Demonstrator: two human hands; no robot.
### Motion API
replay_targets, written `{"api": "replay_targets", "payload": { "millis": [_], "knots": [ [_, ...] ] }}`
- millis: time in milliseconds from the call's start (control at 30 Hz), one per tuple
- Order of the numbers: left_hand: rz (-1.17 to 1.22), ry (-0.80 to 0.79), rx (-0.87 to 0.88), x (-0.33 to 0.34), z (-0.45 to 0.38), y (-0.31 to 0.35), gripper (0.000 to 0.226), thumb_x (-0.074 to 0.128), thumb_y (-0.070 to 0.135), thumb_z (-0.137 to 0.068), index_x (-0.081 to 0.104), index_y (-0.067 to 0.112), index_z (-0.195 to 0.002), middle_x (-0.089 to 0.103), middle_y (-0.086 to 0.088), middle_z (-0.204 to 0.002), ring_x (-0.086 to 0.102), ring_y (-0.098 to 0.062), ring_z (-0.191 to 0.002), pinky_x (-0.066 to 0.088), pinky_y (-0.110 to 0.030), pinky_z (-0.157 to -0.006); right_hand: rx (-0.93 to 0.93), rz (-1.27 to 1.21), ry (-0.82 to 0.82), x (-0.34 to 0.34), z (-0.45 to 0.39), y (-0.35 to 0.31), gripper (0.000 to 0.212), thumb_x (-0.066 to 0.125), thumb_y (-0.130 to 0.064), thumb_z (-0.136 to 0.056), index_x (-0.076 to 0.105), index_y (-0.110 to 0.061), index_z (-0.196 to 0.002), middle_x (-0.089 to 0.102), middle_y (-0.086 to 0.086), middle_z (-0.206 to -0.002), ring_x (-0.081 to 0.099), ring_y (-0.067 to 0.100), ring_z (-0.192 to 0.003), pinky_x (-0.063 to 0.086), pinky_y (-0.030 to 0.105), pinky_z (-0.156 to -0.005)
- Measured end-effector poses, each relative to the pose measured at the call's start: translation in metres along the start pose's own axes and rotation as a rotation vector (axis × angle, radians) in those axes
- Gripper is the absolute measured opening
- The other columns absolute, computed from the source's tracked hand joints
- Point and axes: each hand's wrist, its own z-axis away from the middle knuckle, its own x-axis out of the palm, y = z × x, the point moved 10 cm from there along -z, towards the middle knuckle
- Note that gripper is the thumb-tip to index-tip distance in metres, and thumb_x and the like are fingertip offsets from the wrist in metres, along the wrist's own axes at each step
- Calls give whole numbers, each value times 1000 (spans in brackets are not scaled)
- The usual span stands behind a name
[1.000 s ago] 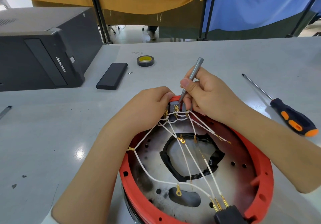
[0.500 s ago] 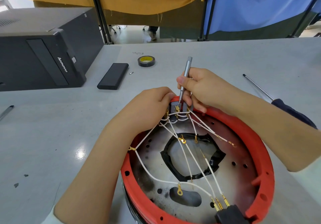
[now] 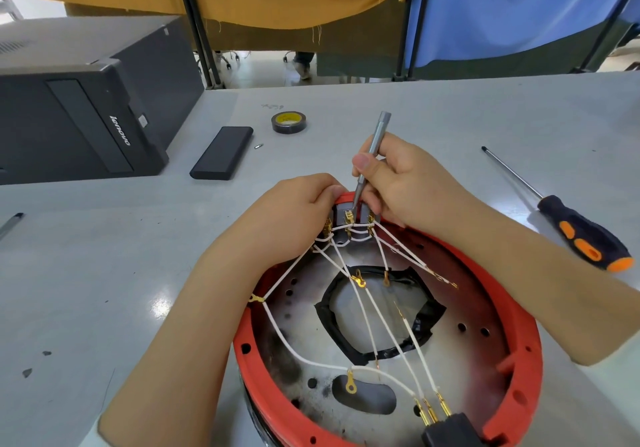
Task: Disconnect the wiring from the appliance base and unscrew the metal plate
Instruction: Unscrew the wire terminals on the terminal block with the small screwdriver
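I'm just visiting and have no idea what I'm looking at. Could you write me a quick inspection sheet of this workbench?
Surface: grey table, a few dark specks at the left.
Job's things: red appliance base with a metal plate inside; slim grey screwdriver tip down on the terminal block at the far rim.
Clutter: orange-and-black screwdriver, tape roll, flat black case, small bit.
Hands: left hand grips the base's far rim by the block; right hand pinches the slim screwdriver.
Cables: white wires with gold ends run from the block across the plate to a black plug.
Surroundings: black computer case, yellow and blue curtains behind.
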Motion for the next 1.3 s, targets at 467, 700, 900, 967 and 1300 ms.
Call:
{"api": "replay_targets", "payload": {
  "millis": [467,700,900,967,1300],
  "knots": [
    [-14,5,10,0,-1,0,26,33,34,-101,56,33,-88,54,12,-70,49,-2,-67,33,-20,-57,-23,1,33,-1,0,-2,18,42,-24,-100,47,-25,-83,51,-5,-41,43,6,-30,32,11,-38],
    [-10,2,4,0,-1,1,31,34,33,-100,50,37,-74,52,12,-68,48,-2,-65,31,-21,-56,98,-9,-104,9,-11,7,20,39,-25,-101,47,-15,-85,51,-2,-40,35,12,-25,31,18,-33],
    [-11,10,3,0,-1,1,34,34,33,-100,47,36,-69,51,13,-66,47,-3,-63,31,-21,-56,161,23,-159,14,-15,9,23,38,-26,-102,46,-14,-84,51,-3,-38,36,11,-24,30,14,-31],
    [-1,7,-3,0,-1,0,32,34,33,-100,49,36,-72,51,13,-66,47,-2,-62,31,-22,-56,175,11,-168,13,-15,10,24,38,-26,-102,46,-13,-84,51,-3,-39,37,10,-24,29,14,-32],
    [11,-1,0,1,0,0,28,33,34,-100,59,31,-91,55,12,-71,51,-3,-68,33,-22,-58,26,-9,18,-1,-4,2,19,41,-25,-101,47,-19,-84,51,-1,-43,41,7,-29,31,12,-36]
  ]
}}
